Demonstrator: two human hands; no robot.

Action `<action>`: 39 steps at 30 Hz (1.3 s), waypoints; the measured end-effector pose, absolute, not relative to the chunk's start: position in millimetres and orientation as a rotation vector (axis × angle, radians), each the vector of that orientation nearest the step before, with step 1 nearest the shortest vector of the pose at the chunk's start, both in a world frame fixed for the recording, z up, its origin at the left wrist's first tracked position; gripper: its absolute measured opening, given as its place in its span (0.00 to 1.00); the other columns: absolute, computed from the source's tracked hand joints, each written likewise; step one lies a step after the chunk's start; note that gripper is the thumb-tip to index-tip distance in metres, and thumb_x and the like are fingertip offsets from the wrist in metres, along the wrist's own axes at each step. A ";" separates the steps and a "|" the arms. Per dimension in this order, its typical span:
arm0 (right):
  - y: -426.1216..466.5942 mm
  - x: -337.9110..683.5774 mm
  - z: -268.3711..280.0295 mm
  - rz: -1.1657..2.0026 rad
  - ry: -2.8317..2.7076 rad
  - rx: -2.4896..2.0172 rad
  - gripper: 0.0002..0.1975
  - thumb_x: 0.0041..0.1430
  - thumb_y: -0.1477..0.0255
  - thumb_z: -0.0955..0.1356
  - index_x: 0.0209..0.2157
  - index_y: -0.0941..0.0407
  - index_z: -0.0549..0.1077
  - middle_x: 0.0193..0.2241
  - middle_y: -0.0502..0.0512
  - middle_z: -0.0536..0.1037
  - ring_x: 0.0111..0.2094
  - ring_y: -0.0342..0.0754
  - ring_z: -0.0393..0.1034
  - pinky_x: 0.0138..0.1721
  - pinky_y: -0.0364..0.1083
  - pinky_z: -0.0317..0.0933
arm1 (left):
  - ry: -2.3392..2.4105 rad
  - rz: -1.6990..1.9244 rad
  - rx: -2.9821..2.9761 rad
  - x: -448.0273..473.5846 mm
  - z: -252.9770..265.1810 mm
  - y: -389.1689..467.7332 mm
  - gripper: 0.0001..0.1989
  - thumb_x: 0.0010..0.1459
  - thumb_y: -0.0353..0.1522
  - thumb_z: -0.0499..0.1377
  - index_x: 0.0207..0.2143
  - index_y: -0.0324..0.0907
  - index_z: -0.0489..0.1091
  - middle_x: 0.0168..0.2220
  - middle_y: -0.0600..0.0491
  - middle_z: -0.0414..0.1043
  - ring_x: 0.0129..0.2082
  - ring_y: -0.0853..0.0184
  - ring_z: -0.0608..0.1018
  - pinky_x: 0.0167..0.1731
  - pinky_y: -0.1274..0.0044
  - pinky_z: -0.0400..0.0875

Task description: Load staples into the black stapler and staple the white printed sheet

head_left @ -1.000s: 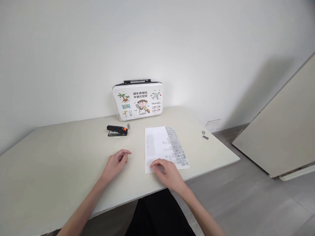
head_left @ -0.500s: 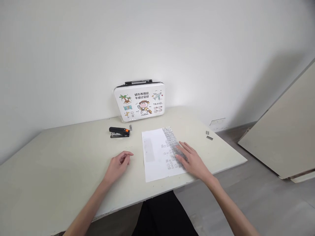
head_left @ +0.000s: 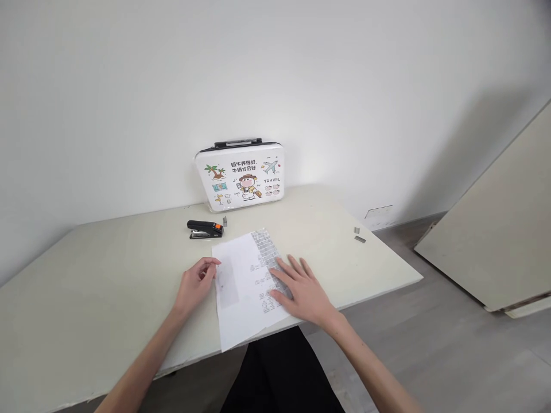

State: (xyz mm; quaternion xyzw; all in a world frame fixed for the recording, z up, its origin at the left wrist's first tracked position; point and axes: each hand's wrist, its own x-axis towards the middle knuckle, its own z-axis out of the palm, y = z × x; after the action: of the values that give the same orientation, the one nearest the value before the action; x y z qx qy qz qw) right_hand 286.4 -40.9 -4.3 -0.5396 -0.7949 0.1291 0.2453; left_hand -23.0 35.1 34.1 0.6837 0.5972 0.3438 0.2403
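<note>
A sheet of white paper (head_left: 239, 321) with printed text and a grey patterned strip lies on the table, one near corner jutting over the front edge. My right hand (head_left: 303, 292) rests flat on the paper's right side, fingers spread, hiding part of the strip. My left hand (head_left: 196, 287) is by the paper's left edge, fingers curled inward and nothing visible in them. Its index fingertip reaches the edge; whether it presses on the sheet I cannot tell. Beyond the left hand lies a black stapler (head_left: 205, 229) with an orange patch, a small staple strip (head_left: 225, 221) beside it.
A white case (head_left: 239, 201) with cartoon prints and a black handle leans against the wall at the back of the pale table (head_left: 107, 287). Small grey staple pieces (head_left: 360, 239) lie near the right edge. A pale panel (head_left: 491, 229) stands on the floor at right.
The paper has slid left and toward me under my right hand, and its near corner now passes the table edge. My left hand has shifted slightly left, its fingertip now at the paper.
</note>
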 end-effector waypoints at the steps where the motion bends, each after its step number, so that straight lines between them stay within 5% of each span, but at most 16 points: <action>1: -41.5 282.6 -2.9 0.363 -2.175 -1.469 0.31 0.73 0.48 0.59 0.70 0.45 0.63 0.74 0.48 0.53 0.76 0.61 0.39 0.74 0.68 0.38 | 1.661 0.959 1.859 -24.7 33.6 36.0 0.14 0.61 0.41 0.53 0.40 0.45 0.74 0.26 0.56 0.69 0.28 0.65 0.73 0.32 0.76 0.66; 20: -34.3 288.0 -18.4 0.311 -2.014 -1.564 0.27 0.75 0.57 0.57 0.67 0.53 0.68 0.73 0.54 0.57 0.75 0.58 0.45 0.73 0.61 0.49 | 1.654 0.835 1.933 -27.0 32.2 34.3 0.15 0.62 0.44 0.53 0.41 0.46 0.74 0.26 0.57 0.71 0.27 0.65 0.72 0.32 0.75 0.67; 33: -35.5 338.0 -9.8 0.365 -1.924 -1.601 0.29 0.72 0.53 0.62 0.68 0.50 0.67 0.73 0.54 0.58 0.74 0.57 0.49 0.73 0.62 0.48 | 1.578 0.789 2.026 -25.4 30.9 27.9 0.16 0.63 0.46 0.55 0.42 0.46 0.75 0.28 0.57 0.73 0.26 0.67 0.70 0.30 0.76 0.67; 39: -41.0 339.0 1.3 0.579 -1.753 -1.600 0.33 0.72 0.50 0.60 0.73 0.47 0.57 0.74 0.51 0.57 0.75 0.55 0.48 0.72 0.60 0.52 | 1.614 0.869 2.362 -31.2 49.6 51.1 0.16 0.67 0.44 0.53 0.45 0.45 0.74 0.39 0.50 0.77 0.39 0.61 0.76 0.43 0.71 0.72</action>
State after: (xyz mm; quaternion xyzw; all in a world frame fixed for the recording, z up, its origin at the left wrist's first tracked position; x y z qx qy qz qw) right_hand 339.0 -41.0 1.3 -0.6154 -0.6742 0.2228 0.3421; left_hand -31.2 51.1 49.6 0.7876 0.5384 0.2900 0.0757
